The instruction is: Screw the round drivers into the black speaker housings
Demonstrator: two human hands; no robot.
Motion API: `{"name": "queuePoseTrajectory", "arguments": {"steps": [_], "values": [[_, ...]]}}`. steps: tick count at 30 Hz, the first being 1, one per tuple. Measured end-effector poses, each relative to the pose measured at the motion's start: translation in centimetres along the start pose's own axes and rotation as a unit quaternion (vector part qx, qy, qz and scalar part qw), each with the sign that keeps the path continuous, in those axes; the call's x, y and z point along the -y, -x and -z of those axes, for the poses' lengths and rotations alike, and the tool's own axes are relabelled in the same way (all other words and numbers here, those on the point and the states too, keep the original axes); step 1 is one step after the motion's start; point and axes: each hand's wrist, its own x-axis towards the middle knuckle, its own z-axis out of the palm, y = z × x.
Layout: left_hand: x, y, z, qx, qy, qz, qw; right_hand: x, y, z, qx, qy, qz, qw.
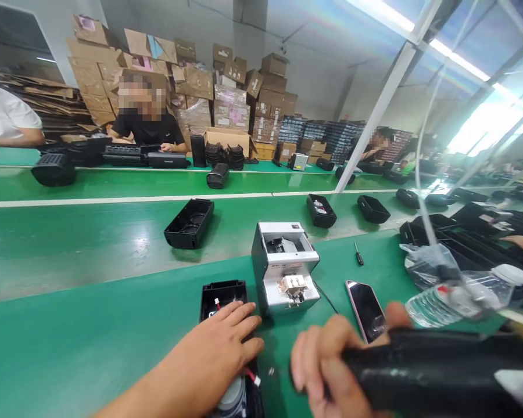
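Note:
My left hand (226,342) lies with its fingers spread across a black speaker housing (224,287) at the bottom centre. Under and beside the hand show a round grey speaker driver (233,396) and red wires with white connectors (253,377); the housing's middle is hidden. Close to the camera, my right hand (331,366) is wrapped round a thick black electric screwdriver (431,366), partly blurred. Its tip cannot be made out. Just beyond both hands stands a grey and black screw feeder (285,270). Tiny screws (271,371) lie on the bench between my hands.
A phone (366,307), a small screwdriver (358,254) and a plastic bottle (466,296) lie to the right. Black housings (190,223) sit along the green conveyor (113,232). Co-workers (148,119) sit across it. A pale tube (422,174) hangs at right.

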Motion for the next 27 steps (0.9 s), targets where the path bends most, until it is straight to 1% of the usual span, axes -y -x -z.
{"name": "queuePoseTrajectory", "arguments": {"steps": [1,2,3,5,7,9,12,15,17,19,23,25,27], "values": [[0.4,-0.5,0.0,0.005,0.006,-0.008,1.000,0.6,-1.7,0.2,-0.019,0.005,0.020,1.000],[0.7,-1.0,0.1,0.013,0.009,-0.015,1.000,0.8,-3.4,0.5,-0.033,0.021,0.065,0.997],[0.9,-1.4,0.3,0.022,0.009,-0.017,1.000,0.8,-5.0,0.7,-0.028,0.041,0.084,0.995],[1.2,-1.6,0.7,0.045,0.010,-0.007,0.999,0.0,-7.5,1.2,-0.011,0.074,0.103,0.992],[1.4,-1.0,1.3,0.067,0.006,0.034,0.997,-1.0,-8.9,1.7,0.003,0.088,0.094,0.992],[1.7,0.5,2.0,0.086,0.000,0.098,0.991,-1.8,-9.4,2.0,0.011,0.086,0.081,0.993],[2.2,3.5,2.7,0.110,0.000,0.197,0.974,-2.4,-9.2,2.3,0.019,0.079,0.077,0.994],[2.6,6.0,2.9,0.132,0.019,0.278,0.951,-2.8,-9.1,2.4,0.025,0.079,0.074,0.994],[2.7,7.1,2.8,0.138,0.042,0.326,0.935,-3.0,-9.1,2.5,0.030,0.081,0.070,0.994],[2.9,7.8,2.8,0.130,0.060,0.362,0.921,-3.2,-9.1,2.6,0.034,0.082,0.064,0.994],[2.9,8.5,2.3,0.112,0.098,0.400,0.904,-3.6,-9.2,2.6,0.032,0.088,0.052,0.994],[2.6,8.8,1.4,0.090,0.134,0.422,0.892,-3.8,-9.3,2.4,0.025,0.091,0.044,0.995],[1.8,9.2,-0.4,0.039,0.172,0.441,0.880,-3.8,-9.4,2.3,0.014,0.090,0.034,0.995]]}}
